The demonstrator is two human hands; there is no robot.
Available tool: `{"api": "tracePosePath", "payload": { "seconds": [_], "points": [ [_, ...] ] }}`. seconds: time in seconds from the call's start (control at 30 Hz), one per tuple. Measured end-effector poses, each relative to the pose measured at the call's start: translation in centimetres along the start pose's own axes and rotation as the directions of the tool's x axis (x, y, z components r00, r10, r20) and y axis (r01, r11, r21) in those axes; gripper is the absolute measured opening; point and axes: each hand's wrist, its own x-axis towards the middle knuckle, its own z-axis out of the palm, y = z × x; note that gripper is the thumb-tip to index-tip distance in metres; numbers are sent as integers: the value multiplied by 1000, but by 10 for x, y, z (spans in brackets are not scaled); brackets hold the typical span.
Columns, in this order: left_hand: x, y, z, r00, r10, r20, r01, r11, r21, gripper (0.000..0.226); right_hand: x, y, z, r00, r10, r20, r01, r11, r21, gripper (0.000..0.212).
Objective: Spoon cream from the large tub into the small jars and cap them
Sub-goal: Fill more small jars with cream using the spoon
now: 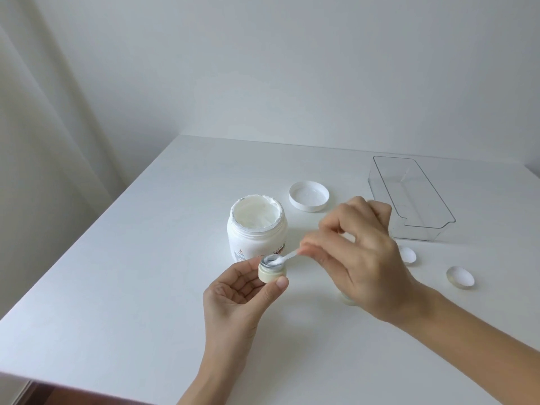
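The small jar [272, 270] is lifted off the table [117, 273], just in front of the large tub [257, 226], held by the left hand [242, 290] with the thumb and curled fingers [281, 283] closed round its pale base. Its mouth already shows white cream. The right hand [359, 258] pinches the handle of a small white spoon [287, 256], whose tip sits in the jar's opening, so the filling of this jar looks underway and perhaps close to done.

The tub stands open and well filled, its lid [309, 195] lying upturned just behind it to the right. Two small caps [461, 276] [408, 254] lie loose on the right, so no capping has been done on them yet. Something pale shows under the right hand, possibly a second jar; I cannot tell its state. A clear plastic tray [438, 226] sits at the far right.
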Motion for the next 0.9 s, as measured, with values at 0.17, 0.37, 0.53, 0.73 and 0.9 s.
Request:
{"api": "tracePosePath", "payload": {
  "seconds": [0.17,0.37,0.53,0.73,0.9],
  "points": [
    [-1,1,0,1000,4,7,-4,1000,9,40,-20,5,-9,976,-216,-37,212,972,-100,18],
    [-1,2,1,1000,12,4,-12,1000,5,37,-22,12,-15,978,-195,-72,188,978,-92,21],
    [0,0,-1,1000,14,-2,-14,1000,-12,39,-14,13,-19,981,-142,-129,131,987,-90,5],
    [1,-1,-1,1000,6,2,-6,1000,-25,38,11,20,-12,976,71,-206,-89,993,-80,21],
    [1,0,-1,1000,10,1,-10,1000,-23,39,45,15,11,990,134,-40,-137,987,-78,21]
  ]
}}
